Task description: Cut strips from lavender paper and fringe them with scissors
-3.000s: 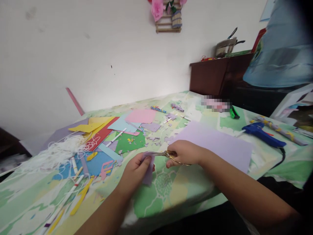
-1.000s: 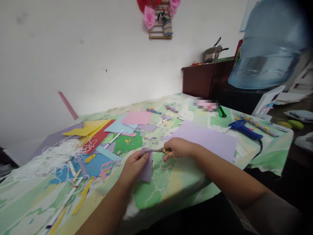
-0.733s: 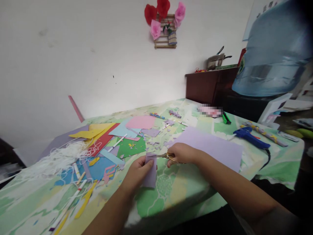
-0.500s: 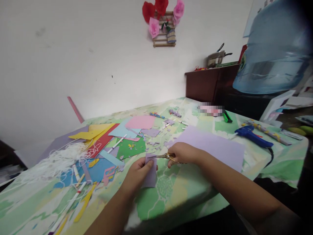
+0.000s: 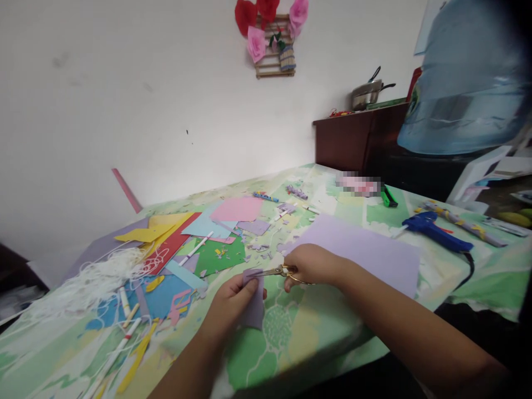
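My left hand (image 5: pixel 236 296) pinches a small strip of purple craft foam or paper (image 5: pixel 254 313), thumb on top. A pair of gold-handled scissors (image 5: pixel 276 271) is in my right hand (image 5: pixel 310 263), fingers through the loops. The scissor blades reach left over the upper end of the strip; whether they are fully closed I cannot tell. Just behind my right hand lies a large purple sheet (image 5: pixel 369 252). Small purple scraps (image 5: pixel 261 247) are scattered on the table beyond my hands.
Left are coloured sheets, including a green one (image 5: pixel 222 256), tangled white cord (image 5: pixel 95 277) and markers (image 5: pixel 124 338). On the right lie a blue glue gun (image 5: pixel 436 230), a green cutter (image 5: pixel 389 197) and a decorated stick (image 5: pixel 465 224). A water bottle (image 5: pixel 461 88) stands behind.
The scissors and the purple strip have shifted slightly left and down in view, and the strip's upper end is tilted differently at the blades. The whole view has moved a little.
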`<state>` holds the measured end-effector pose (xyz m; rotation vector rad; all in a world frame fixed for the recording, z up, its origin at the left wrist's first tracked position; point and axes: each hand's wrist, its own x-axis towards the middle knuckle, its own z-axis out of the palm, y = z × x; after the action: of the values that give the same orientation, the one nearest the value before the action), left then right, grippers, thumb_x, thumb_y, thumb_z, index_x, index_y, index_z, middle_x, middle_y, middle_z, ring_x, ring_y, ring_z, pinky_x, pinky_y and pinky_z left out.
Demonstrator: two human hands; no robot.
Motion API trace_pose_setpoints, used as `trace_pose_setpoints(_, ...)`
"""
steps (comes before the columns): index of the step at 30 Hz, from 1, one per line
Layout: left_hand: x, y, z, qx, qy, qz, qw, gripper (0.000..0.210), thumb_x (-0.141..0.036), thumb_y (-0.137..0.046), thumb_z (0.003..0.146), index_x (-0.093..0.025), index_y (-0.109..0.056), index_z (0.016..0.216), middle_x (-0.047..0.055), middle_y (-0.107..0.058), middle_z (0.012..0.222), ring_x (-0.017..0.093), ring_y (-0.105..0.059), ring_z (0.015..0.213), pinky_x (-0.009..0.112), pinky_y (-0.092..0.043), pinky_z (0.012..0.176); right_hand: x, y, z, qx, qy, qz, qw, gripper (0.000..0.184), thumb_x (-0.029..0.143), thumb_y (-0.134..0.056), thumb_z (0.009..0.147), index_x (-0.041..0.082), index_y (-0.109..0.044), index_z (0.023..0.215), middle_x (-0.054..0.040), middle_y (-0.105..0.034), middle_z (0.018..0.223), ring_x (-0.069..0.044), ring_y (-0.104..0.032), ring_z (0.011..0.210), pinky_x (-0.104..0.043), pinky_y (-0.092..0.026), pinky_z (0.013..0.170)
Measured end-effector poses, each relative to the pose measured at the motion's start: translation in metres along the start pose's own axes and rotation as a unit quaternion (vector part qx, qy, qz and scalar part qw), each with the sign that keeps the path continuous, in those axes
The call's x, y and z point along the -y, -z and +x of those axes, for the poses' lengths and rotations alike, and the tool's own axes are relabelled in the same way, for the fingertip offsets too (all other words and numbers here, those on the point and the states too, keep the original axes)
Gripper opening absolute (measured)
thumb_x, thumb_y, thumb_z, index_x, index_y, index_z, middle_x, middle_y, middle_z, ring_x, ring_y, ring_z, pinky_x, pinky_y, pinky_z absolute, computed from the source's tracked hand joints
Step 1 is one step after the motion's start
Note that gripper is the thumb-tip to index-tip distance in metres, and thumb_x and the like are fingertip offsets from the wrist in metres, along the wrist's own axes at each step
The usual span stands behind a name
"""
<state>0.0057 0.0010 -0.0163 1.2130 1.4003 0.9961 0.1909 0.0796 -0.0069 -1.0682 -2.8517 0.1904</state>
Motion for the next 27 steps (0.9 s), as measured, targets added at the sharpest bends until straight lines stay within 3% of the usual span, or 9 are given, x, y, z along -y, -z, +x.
trace_pose_setpoints(8,0.0021,0.0019,0.0026,-0.005,0.014,-0.007,1.0,0.029,-0.042,-0.055,0.061,-0.014,-0.055,0.062,0.001,-0.057,0.054,0.01,-0.049,0.043,0.02,-0.035,0.039,-0.0009,0.0009,0.0003,0.032,-0.04,0.012,0.999,0.054,0.068,-0.04,0.056,0.019,-0.058,0.066,-0.0012,-0.056,0.058,-0.011,-0.044,0.049,-0.022,-0.02,0.042)
trace_pose_setpoints(13,-0.0037,0.0032,0.001,-0.139,0.008,-0.05,0.989,0.027,-0.041,-0.054,0.062,-0.014,-0.054,0.065,0.0,-0.057,0.053,0.009,-0.048,0.042,0.019,-0.034,0.038,-0.0019,0.0033,-0.0021,0.03,-0.057,0.023,0.998,0.059,0.072,-0.037,0.053,0.019,-0.057,0.066,-0.001,-0.054,0.057,-0.011,-0.042,0.049,-0.022,-0.02,0.042)
trace_pose_setpoints(16,-0.005,0.004,0.0007,-0.178,0.007,-0.072,0.981,0.026,-0.039,-0.054,0.062,-0.014,-0.054,0.067,0.0,-0.056,0.052,0.01,-0.048,0.042,0.02,-0.035,0.038,-0.0015,0.0044,-0.0026,0.03,-0.069,0.024,0.997,0.06,0.073,-0.034,0.054,0.019,-0.057,0.068,-0.0014,-0.054,0.059,-0.01,-0.042,0.049,-0.021,-0.021,0.043)
trace_pose_setpoints(21,-0.0022,0.004,0.0015,-0.15,-0.018,-0.068,0.986,0.024,-0.038,-0.054,0.062,-0.014,-0.054,0.067,0.0,-0.056,0.055,0.01,-0.048,0.044,0.02,-0.035,0.04,0.002,0.0055,-0.0036,0.033,-0.066,0.036,0.997,0.057,0.07,-0.033,0.058,0.019,-0.056,0.07,-0.0011,-0.053,0.06,-0.01,-0.039,0.049,-0.021,-0.022,0.043)
trace_pose_setpoints(27,0.0011,0.0017,0.0015,-0.106,-0.063,0.001,0.992,0.026,-0.039,-0.053,0.064,-0.015,-0.059,0.07,0.001,-0.059,0.06,0.012,-0.05,0.053,0.021,-0.037,0.048,0.0053,0.0035,-0.0034,0.056,-0.016,0.063,0.996,0.056,0.069,-0.033,0.061,0.018,-0.056,0.067,0.0,-0.05,0.055,-0.009,-0.037,0.047,-0.021,-0.022,0.043)
